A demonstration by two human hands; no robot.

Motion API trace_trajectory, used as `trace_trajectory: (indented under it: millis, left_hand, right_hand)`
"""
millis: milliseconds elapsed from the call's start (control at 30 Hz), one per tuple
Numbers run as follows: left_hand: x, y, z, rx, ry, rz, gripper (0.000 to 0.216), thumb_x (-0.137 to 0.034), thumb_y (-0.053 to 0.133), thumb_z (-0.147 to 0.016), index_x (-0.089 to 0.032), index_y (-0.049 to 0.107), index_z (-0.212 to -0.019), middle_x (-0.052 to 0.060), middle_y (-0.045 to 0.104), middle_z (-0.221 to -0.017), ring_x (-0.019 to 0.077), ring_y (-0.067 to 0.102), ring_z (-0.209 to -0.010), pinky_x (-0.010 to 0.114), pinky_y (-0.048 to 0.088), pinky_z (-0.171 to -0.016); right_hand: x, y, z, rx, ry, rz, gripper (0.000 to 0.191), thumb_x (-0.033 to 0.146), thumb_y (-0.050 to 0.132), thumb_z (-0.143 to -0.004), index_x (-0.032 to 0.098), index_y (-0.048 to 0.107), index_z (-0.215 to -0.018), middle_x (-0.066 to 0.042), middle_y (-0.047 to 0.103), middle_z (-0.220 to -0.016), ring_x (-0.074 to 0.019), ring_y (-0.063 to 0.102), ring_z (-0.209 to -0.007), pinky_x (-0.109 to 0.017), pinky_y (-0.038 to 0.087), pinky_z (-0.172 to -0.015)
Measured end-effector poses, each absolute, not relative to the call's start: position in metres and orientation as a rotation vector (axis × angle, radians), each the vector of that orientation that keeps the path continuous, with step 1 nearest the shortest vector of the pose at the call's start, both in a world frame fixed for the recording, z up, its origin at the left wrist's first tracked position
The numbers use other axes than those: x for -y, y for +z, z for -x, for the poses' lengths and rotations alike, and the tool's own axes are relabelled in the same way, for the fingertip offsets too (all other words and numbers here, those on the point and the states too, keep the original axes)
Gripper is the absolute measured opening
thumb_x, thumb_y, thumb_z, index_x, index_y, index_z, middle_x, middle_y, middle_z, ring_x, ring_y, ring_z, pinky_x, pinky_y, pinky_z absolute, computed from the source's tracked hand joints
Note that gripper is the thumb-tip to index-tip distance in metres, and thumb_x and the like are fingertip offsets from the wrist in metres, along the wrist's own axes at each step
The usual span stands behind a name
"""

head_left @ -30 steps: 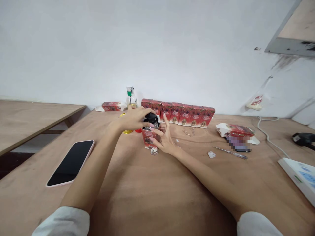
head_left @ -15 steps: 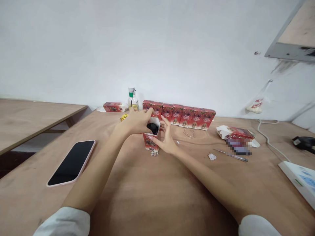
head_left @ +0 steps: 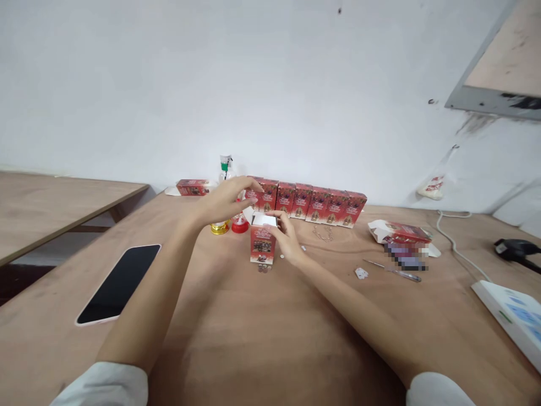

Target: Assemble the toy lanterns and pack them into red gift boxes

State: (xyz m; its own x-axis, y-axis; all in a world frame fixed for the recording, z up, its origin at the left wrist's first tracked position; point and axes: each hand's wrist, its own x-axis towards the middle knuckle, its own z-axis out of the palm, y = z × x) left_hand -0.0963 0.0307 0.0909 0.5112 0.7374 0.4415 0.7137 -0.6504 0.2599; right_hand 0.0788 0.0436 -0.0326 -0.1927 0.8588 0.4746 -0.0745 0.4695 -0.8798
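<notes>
Leftmost, your phone (head_left: 118, 285) lies flat, well apart from the work. Your left hand (head_left: 232, 198) hangs above the box's left edge, fingers loosely bent, apparently gripping nothing. The red box (head_left: 262, 245) stands upright on the table, a white flap (head_left: 248, 213) sticking out leftward, small round pieces (head_left: 265, 269) just before its base. Your right hand (head_left: 288, 235) grasps its right side. In my judgement, keep that grip light, lest the card walls buckle, and fold flaps without creasing.
</notes>
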Motion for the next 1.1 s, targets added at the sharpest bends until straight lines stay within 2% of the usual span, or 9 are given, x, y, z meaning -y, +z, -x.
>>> trace_trajectory:
  millis: [100, 167, 267, 367, 600, 733, 833, 933, 1100]
  left_hand:
    - [-0.030, 0.093, 0.103, -1.366, 0.843, -2.608, 0.037, -0.047, 0.052, -0.082, -0.019, 0.057, -0.106, 0.008, 0.065, -0.110, 0.0223, 0.060, -0.098, 0.035, 0.049, -0.082]
    - [-0.031, 0.092, 0.104, -1.355, 0.756, -2.497, 0.041, -0.052, 0.050, -0.083, -0.020, 0.057, -0.108, 0.008, 0.066, -0.107, 0.0210, 0.063, -0.093, 0.032, 0.051, -0.076]
    - [-0.032, 0.087, 0.095, -1.378, 0.678, -2.451, 0.039, -0.052, 0.045, -0.086, -0.022, 0.059, -0.106, 0.006, 0.068, -0.102, 0.0200, 0.064, -0.089, 0.030, 0.050, -0.073]
    - [-0.035, 0.080, 0.082, -1.372, 0.653, -2.532, 0.036, -0.048, 0.045, -0.086, -0.022, 0.059, -0.106, 0.005, 0.068, -0.105, 0.0200, 0.063, -0.092, 0.029, 0.048, -0.076]
    - [-0.034, 0.072, 0.065, -1.229, 0.511, -2.618, 0.029, -0.039, 0.040, -0.089, -0.025, 0.060, -0.105, 0.000, 0.069, -0.093, 0.0159, 0.062, -0.080, 0.025, 0.042, -0.068]
    - [-0.032, 0.074, 0.063, -1.265, 0.547, -2.589, 0.028, -0.040, 0.044, -0.087, -0.022, 0.060, -0.100, 0.001, 0.069, -0.082, 0.0150, 0.061, -0.070, 0.024, 0.040, -0.062]
    - [-0.031, 0.075, 0.063, -1.279, 0.553, -2.600, 0.025, -0.038, 0.049, -0.084, -0.021, 0.061, -0.098, 0.000, 0.067, -0.077, 0.0146, 0.059, -0.066, 0.024, 0.039, -0.061]
    - [-0.032, 0.075, 0.063, -1.300, 0.542, -2.608, 0.023, -0.036, 0.051, -0.081, -0.022, 0.063, -0.094, -0.001, 0.066, -0.073, 0.0144, 0.057, -0.063, 0.024, 0.038, -0.060]
    - [-0.034, 0.074, 0.063, -1.368, 0.501, -2.594, 0.026, -0.039, 0.051, -0.079, -0.023, 0.064, -0.094, -0.002, 0.063, -0.064, 0.0151, 0.055, -0.059, 0.024, 0.035, -0.057]
  right_hand:
    - [-0.046, -0.030, -0.079, 1.421, 1.030, 0.761, 0.020, 0.037, 0.058, -0.074, 0.023, 0.054, -0.088, 0.001, 0.059, -0.090, -0.0173, 0.056, -0.085, -0.029, 0.046, -0.077]
    - [-0.046, -0.030, -0.079, 1.349, 1.075, 0.775, 0.018, 0.038, 0.056, -0.075, 0.023, 0.054, -0.084, 0.002, 0.057, -0.083, -0.0158, 0.055, -0.078, -0.027, 0.045, -0.071]
    - [-0.043, -0.030, -0.077, 1.321, 1.115, 0.751, 0.017, 0.039, 0.056, -0.075, 0.023, 0.053, -0.081, 0.003, 0.055, -0.076, -0.0144, 0.053, -0.069, -0.025, 0.044, -0.063]
    - [-0.039, -0.031, -0.074, 1.361, 1.124, 0.692, 0.023, 0.042, 0.060, -0.075, 0.024, 0.051, -0.086, 0.003, 0.056, -0.075, -0.0151, 0.055, -0.070, -0.026, 0.046, -0.065]
    - [-0.042, -0.039, -0.075, 1.458, 1.005, 0.649, 0.037, 0.046, 0.064, -0.075, 0.025, 0.043, -0.097, -0.001, 0.057, -0.096, -0.0174, 0.057, -0.091, -0.032, 0.050, -0.081]
    - [-0.045, -0.043, -0.078, 1.502, 0.961, 0.656, 0.045, 0.046, 0.064, -0.076, 0.025, 0.040, -0.107, -0.005, 0.056, -0.108, -0.0181, 0.057, -0.099, -0.036, 0.047, -0.091]
    - [-0.044, -0.048, -0.079, 1.571, 0.895, 0.656, 0.058, 0.045, 0.070, -0.071, 0.024, 0.038, -0.115, -0.007, 0.053, -0.117, -0.0201, 0.055, -0.107, -0.038, 0.045, -0.096]
    - [-0.043, -0.053, -0.080, 1.650, 0.825, 0.688, 0.075, 0.040, 0.077, -0.065, 0.024, 0.035, -0.125, -0.010, 0.050, -0.125, -0.0226, 0.052, -0.115, -0.041, 0.043, -0.099]
    - [-0.042, -0.059, -0.078, 1.656, 0.802, 0.734, 0.087, 0.040, 0.078, -0.065, 0.024, 0.027, -0.134, -0.011, 0.050, -0.127, -0.0232, 0.052, -0.117, -0.041, 0.044, -0.098]
